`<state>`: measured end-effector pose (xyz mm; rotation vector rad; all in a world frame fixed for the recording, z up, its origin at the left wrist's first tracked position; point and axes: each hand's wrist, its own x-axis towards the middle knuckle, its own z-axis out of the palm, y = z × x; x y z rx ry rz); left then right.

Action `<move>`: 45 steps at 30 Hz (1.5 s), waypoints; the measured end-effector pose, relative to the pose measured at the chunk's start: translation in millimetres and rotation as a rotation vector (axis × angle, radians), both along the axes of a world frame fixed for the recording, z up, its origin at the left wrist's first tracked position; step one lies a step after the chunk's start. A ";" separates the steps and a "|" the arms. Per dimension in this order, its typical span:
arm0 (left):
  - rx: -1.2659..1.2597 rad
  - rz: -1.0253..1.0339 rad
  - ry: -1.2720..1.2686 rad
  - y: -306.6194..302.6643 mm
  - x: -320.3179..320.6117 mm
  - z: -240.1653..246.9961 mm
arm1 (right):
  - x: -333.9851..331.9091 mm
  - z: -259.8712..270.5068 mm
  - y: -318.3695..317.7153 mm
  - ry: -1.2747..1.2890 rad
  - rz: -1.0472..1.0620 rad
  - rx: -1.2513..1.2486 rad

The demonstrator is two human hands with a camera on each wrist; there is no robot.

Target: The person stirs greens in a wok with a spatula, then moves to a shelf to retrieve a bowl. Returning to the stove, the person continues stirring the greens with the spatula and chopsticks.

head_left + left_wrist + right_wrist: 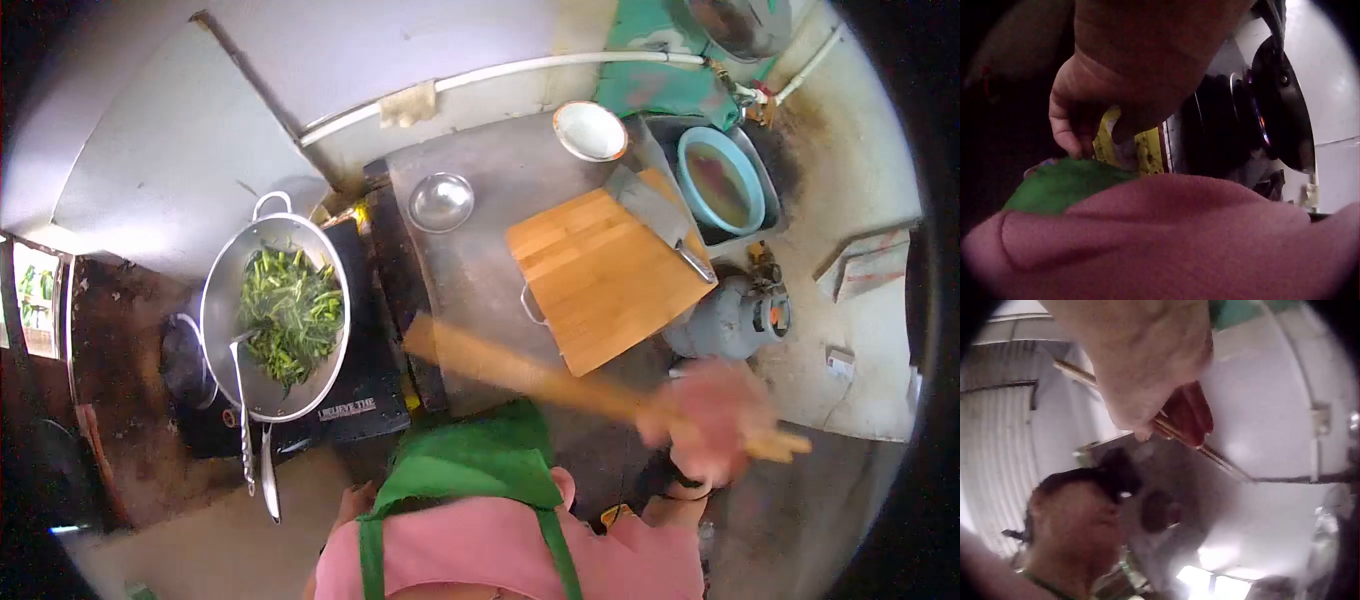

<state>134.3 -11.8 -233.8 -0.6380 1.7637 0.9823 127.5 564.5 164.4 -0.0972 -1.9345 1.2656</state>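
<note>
Perhaps a fast swing (they looked blurred) could make the wooden chopsticks, gripped in the right hand before the cutting board, strike its edge. Whether the left hand held something, I could not tell.

Wearing a pink short-sleeved top under a green apron, with two narrow green shoulder straps. Fitted with a thin black wrist strap on the right, plus a dark head strap carrying a bulky dark head camera.
</note>
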 end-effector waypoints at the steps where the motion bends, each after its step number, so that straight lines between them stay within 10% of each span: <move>1: -0.047 -0.488 0.308 12.2 -2.8 21.7 | -2.0 -12.3 2.8 -0.070 -0.180 0.009; 2: -0.098 -0.968 0.620 19.2 -4.3 30.4 | -9.0 -33.1 24.8 -0.414 -0.288 0.110; 6: -0.291 -0.556 0.386 0.6 20.7 -29.6 | -64.8 -145.6 95.8 -0.235 -0.181 0.438; 8: -0.444 -1.203 0.874 -14.9 32.1 -50.0 | -58.3 -188.1 139.2 -0.195 -0.070 0.758; 9: -0.503 -1.114 0.847 -4.4 60.5 -32.2 | -72.5 -207.3 159.6 -0.318 0.011 0.948; 13: 0.243 0.693 0.000 35.8 8.8 72.0 | -67.8 -209.6 186.4 -0.763 0.175 1.205; 16: 0.323 0.669 0.170 -13.6 22.3 57.0 | -65.4 -209.0 203.7 -0.794 0.230 1.155; 18: 0.000 0.923 0.269 13.8 -7.4 148.4 | -60.3 -194.5 193.6 -0.809 0.234 1.122; 20: -0.164 0.841 0.487 -21.8 -21.5 174.6 | -61.6 -170.4 165.9 -0.753 -0.068 1.067; 26: -0.088 0.433 0.803 -7.4 -111.5 273.6 | -70.8 -99.7 -24.3 -0.470 -0.122 0.911; 34: 0.360 0.126 0.661 0.6 -167.6 263.8 | -132.2 -94.4 -310.1 -0.089 0.675 0.705; 45: 0.747 0.062 0.851 2.5 -170.2 301.9 | -215.5 -64.1 -369.4 -0.196 0.899 1.124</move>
